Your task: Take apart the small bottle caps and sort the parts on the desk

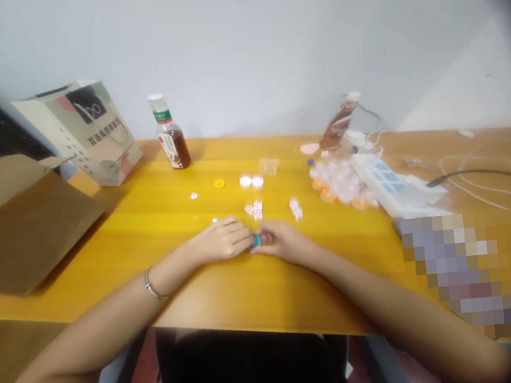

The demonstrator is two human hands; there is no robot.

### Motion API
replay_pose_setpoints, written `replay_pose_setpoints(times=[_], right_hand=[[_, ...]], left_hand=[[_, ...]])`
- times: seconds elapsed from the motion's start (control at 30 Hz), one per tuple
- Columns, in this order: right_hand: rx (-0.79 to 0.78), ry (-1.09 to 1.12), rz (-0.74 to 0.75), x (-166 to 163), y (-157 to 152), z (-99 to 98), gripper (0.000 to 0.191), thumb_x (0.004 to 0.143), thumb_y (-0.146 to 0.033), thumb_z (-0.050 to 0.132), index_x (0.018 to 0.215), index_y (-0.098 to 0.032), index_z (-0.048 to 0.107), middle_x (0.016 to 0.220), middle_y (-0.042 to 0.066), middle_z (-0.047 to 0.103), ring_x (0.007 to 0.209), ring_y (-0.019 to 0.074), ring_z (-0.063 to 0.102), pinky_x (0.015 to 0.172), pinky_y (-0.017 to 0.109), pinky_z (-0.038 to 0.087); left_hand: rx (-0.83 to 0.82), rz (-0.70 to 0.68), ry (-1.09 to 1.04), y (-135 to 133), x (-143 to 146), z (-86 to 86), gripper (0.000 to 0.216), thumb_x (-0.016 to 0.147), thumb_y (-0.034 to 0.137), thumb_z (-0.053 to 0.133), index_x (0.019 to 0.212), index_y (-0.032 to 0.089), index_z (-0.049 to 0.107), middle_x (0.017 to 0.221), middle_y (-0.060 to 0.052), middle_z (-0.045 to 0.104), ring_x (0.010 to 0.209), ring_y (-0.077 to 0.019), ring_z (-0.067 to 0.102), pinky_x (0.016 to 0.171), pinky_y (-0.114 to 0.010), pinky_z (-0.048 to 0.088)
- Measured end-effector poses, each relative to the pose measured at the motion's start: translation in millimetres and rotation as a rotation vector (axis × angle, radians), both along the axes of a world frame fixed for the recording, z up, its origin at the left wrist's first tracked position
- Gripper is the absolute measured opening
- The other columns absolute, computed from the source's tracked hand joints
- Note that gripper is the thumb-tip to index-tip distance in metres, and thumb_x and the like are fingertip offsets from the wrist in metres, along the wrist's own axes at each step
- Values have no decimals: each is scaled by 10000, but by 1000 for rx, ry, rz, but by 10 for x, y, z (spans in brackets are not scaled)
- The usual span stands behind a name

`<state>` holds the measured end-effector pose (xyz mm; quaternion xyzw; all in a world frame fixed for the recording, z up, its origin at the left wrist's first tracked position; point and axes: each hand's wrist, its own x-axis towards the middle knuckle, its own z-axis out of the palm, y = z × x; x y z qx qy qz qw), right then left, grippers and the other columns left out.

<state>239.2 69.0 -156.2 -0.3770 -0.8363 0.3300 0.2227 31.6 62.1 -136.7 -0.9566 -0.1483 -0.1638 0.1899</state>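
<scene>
At centre, right grip holds a teal piece, half hidden; left grip unclear.

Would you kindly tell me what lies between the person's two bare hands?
In the head view, a small teal piece, its exact shape blurred, lies between the left hand and the right hand.

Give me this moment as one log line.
right hand: holds teal piece | left hand: at same piece | beyond hands: white discs, yellow disc
</scene>
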Motion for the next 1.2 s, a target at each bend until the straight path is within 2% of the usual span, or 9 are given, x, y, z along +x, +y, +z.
replay_pose_setpoints(times=[0.53, 0.7, 0.87, 1.0, 1.13, 1.2], right_hand=[[-3, -3, -11, 0, 19, -4, 303, 664, -428, 677, 710, -175, 516, 601, -43, 464, 556, 91, 422, 520, 208, 345], [11, -2, -8, -1, 8, 15, 294, 666, -419, 677, 716, -174, 522, 603, -41, 466, 550, 89, 420, 514, 207, 342], [22, -30, -20, -3, -22, 67, 245, 676, -368, 677, 736, -173, 541, 612, -38, 474, 558, 91, 423, 526, 211, 339], [5, -54, -22, -1, -39, 107, 218, 682, -333, 673, 750, -171, 545, 640, -33, 490, 579, 94, 440, 537, 212, 339], [15, -42, -6, -7, -53, 140, 202, 688, -321, 662, 750, -175, 538, 634, -39, 467, 576, 92, 426, 538, 212, 332], [12, -37, 3, -10, -57, 146, 201, 695, -325, 653, 772, -174, 547, 629, -38, 460, 571, 93, 418, 535, 213, 329]], left_hand=[[7, 9, -31, 59, 28, -19, 140, 897, 184, 415, 830, 167, 537, 691, 4, 553, 652, -103, 488, 672, -265, 345], [-67, 44, -105, 31, 69, -33, 190, 904, 215, 403, 789, 162, 546, 684, -4, 572, 658, -100, 500, 681, -260, 340], [-188, 147, -178, 54, -39, 45, 165, 888, 247, 427, 863, 166, 568, 750, -19, 612, 698, -109, 530, 681, -260, 343], [-400, 354, -205, 188, -434, 228, 179, 848, 265, 457, 803, 155, 591, 753, -28, 613, 688, -118, 538, 695, -257, 378], [-805, 639, -215, 344, -899, 351, 214, 777, 321, 499, 796, 141, 614, 748, -35, 640, 660, -133, 566, 640, -234, 425], [-1005, 676, -196, 397, -1051, 354, 251, 760, 343, 500, 825, 138, 628, 798, -39, 659, 705, -145, 585, 655, -227, 441]])
